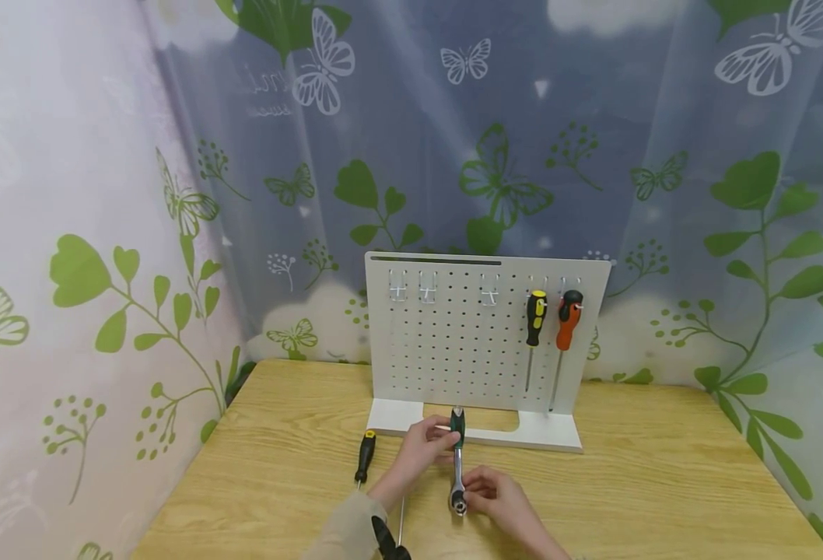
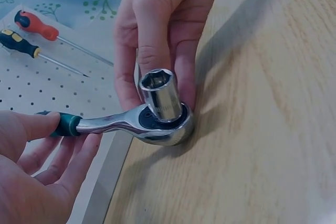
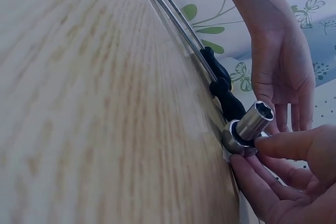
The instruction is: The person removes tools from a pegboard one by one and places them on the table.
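Note:
A socket wrench [image 1: 458, 460] with a green handle and chrome ratchet head is held between both hands, over the table in front of the pegboard. My left hand [image 1: 420, 453] grips the green handle [image 2: 67, 124], thumb on one side and fingers on the other. At the head end, my right hand [image 1: 501, 502] pinches the ratchet head between thumb and fingers, best seen in the right wrist view. A chrome socket [image 2: 161, 98] stands up from that head, its six-sided opening facing the left wrist camera.
The white pegboard [image 1: 453, 334] carries a yellow-black screwdriver [image 1: 536, 319], a red-black screwdriver [image 1: 569, 320] and several hooks, including a bare hook [image 1: 489, 292]. Two dark-handled screwdrivers lie on the wooden table [image 1: 278, 467] to the left, one a black screwdriver [image 1: 365, 455]. A patterned curtain [image 1: 411, 155] hangs behind.

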`<state>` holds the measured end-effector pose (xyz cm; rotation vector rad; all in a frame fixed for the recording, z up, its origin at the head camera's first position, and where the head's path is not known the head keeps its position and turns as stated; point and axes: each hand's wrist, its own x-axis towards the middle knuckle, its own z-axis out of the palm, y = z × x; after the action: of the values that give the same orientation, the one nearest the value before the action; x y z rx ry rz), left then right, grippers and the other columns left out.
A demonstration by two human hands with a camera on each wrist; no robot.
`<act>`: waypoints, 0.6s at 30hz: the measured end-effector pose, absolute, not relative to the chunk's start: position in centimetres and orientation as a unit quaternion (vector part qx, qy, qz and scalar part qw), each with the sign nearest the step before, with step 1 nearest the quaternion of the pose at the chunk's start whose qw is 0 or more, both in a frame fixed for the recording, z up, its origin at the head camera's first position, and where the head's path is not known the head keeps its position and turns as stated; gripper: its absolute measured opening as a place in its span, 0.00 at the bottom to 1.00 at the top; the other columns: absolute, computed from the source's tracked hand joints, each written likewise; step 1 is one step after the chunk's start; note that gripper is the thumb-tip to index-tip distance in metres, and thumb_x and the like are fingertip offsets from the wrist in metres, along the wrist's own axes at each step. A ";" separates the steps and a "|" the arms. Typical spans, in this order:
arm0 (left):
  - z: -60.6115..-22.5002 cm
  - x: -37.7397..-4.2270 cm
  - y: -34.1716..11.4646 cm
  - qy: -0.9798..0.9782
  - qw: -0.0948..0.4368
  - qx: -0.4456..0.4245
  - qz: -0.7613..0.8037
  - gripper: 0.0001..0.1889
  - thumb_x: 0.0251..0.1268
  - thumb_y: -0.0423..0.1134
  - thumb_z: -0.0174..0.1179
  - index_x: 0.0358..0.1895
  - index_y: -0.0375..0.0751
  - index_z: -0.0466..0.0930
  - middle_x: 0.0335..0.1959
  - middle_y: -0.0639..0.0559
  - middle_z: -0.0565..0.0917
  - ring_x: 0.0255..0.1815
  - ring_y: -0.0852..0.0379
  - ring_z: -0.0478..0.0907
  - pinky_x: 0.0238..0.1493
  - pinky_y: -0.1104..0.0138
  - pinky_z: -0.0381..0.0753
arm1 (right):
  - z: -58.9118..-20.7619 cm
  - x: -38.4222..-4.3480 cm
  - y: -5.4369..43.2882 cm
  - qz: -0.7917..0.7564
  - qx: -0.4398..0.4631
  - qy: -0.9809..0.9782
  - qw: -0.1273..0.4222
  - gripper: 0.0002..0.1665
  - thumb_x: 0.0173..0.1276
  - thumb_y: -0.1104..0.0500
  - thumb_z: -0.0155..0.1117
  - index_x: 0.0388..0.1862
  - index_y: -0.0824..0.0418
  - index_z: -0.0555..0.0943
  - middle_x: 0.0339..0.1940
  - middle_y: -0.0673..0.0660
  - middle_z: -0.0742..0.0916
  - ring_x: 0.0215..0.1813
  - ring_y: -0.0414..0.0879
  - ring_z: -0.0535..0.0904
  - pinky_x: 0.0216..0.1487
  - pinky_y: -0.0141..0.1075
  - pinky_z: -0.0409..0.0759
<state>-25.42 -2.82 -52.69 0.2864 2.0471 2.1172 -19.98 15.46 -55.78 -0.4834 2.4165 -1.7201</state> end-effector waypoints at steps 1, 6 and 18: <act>-52.8 -25.4 -2.8 0.691 0.091 0.094 0.711 0.16 0.72 0.31 0.61 0.57 0.23 0.76 0.41 0.42 0.83 0.36 0.58 0.82 0.48 0.50 0.89 | -55.8 -20.0 15.4 -0.570 -0.159 0.803 0.068 0.10 0.65 0.70 0.69 0.44 0.72 0.81 0.39 0.63 0.89 0.41 0.47 0.85 0.41 0.27 0.83; -53.0 -25.2 -2.6 0.701 0.083 0.088 0.702 0.16 0.72 0.29 0.61 0.56 0.21 0.75 0.41 0.40 0.83 0.34 0.58 0.82 0.46 0.52 0.89 | -55.6 -19.9 15.4 -0.563 -0.153 0.810 0.067 0.13 0.65 0.69 0.70 0.47 0.72 0.82 0.39 0.62 0.89 0.41 0.49 0.86 0.41 0.29 0.84; -53.1 -24.2 -2.0 0.764 0.077 0.076 0.636 0.15 0.63 0.26 0.67 0.51 0.26 0.78 0.38 0.39 0.87 0.34 0.50 0.87 0.36 0.62 0.91 | -54.6 -18.8 15.8 -0.527 -0.160 0.830 0.082 0.21 0.61 0.67 0.73 0.52 0.74 0.80 0.35 0.59 0.89 0.37 0.47 0.84 0.38 0.30 0.82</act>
<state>-24.24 -2.03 -53.12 0.2287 2.2890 1.9071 -18.79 15.75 -54.61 -0.4770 2.4813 -1.5757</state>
